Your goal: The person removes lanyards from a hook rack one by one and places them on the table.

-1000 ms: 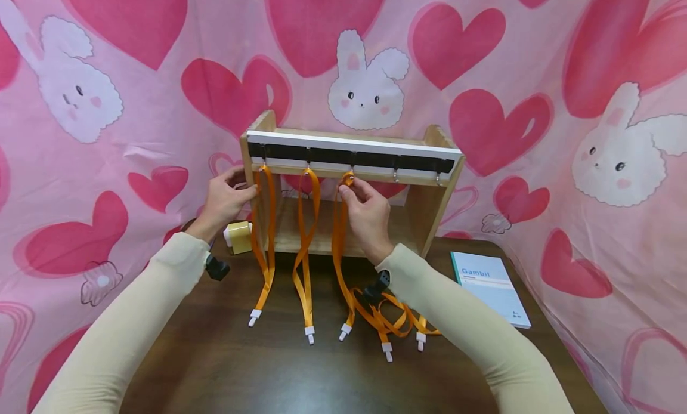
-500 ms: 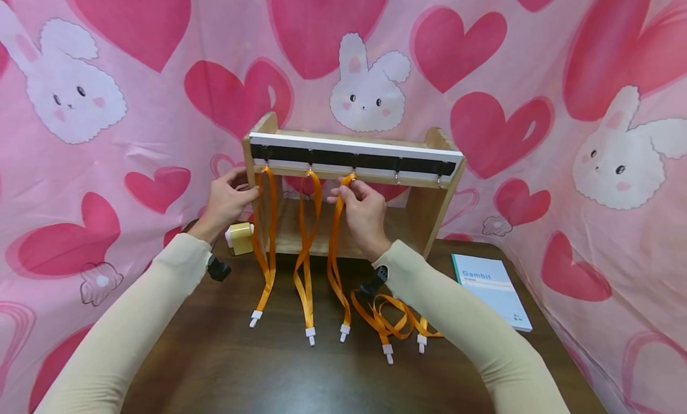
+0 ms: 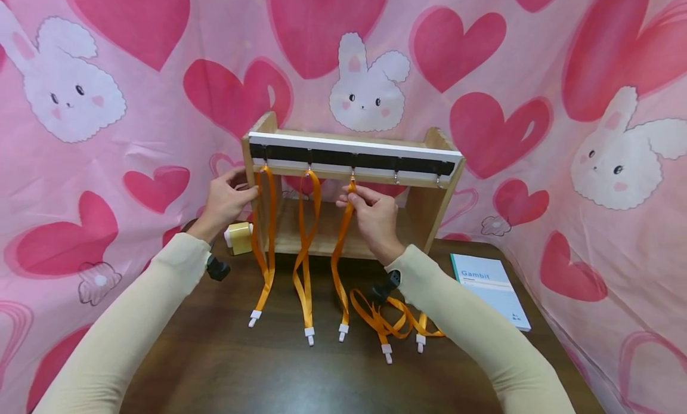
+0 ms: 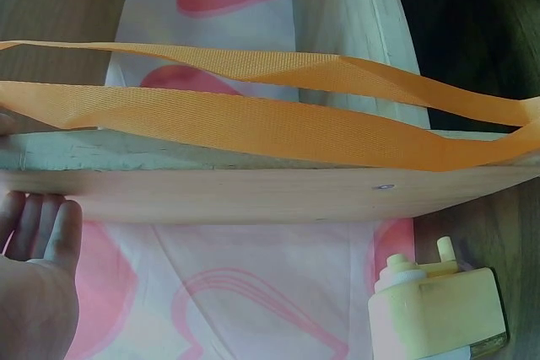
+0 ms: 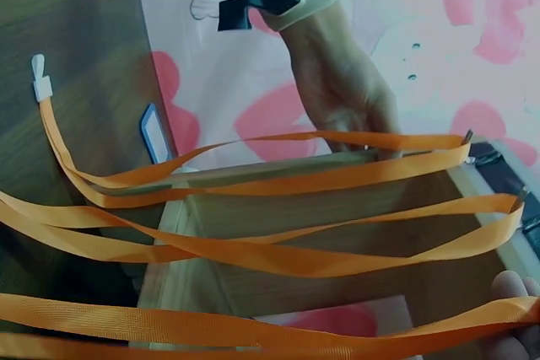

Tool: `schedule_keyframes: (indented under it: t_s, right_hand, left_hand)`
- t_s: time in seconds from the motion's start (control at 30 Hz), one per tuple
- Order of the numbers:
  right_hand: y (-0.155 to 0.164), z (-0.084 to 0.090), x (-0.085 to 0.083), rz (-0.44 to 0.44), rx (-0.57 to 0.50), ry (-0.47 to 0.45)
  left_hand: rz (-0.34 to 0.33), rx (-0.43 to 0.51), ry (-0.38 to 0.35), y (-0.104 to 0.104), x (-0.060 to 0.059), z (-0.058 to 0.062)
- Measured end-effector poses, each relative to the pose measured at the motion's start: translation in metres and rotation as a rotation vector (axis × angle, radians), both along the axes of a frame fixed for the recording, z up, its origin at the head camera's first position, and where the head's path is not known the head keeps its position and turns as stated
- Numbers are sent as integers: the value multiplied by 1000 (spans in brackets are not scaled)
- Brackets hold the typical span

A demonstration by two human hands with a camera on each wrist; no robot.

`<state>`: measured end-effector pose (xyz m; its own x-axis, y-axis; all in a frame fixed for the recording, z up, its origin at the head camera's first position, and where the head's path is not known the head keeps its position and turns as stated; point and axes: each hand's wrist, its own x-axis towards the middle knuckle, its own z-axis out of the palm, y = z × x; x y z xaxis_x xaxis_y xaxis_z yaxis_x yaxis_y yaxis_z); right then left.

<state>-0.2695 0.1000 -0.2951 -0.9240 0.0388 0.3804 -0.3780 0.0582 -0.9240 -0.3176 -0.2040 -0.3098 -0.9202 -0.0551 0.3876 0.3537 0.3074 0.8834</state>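
Note:
A small wooden shelf carries a black-and-white rail with several metal hooks along its front. My left hand grips the shelf's left side panel, thumb in front and fingers along the outer face, as the left wrist view shows. With thumb and fingers my right hand pinches the third orange lanyard just below the middle hook. From the two hooks to its left hang another lanyard and a twisted one, their white clips low over the table.
More orange lanyards lie in a loose tangle on the dark table, below my right forearm. To the right is a white notebook. A yellow bottle stands left of the shelf. Pink heart-print cloth hangs behind.
My right hand was up at the middle hook with the lanyard's bunched top; it now pinches the strap slightly lower, with the strap drawn narrow under the hook. My left hand stays on the panel.

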Motion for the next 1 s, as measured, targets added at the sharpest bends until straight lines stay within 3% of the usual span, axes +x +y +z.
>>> schedule_keyframes:
  t_s: [0.13,0.3,0.63,0.83,1.0]
  right_hand:
    - [2,0,4,26,-23,34]
    - [3,-6,10,26,25,68]
    - [11,-29,9,-2,79,110]
    - [23,-52,13,18,251,281]
    - [32,-70,20,29,381,355]
  left_hand:
    - [2,20,18,0,0,0]
    - [0,43,36,0,-1,-1]
    - [3,5,-4,0,-1,1]
    - [-10,4,2,1,0,3]
    - [-14,1,-7,0,1,2]
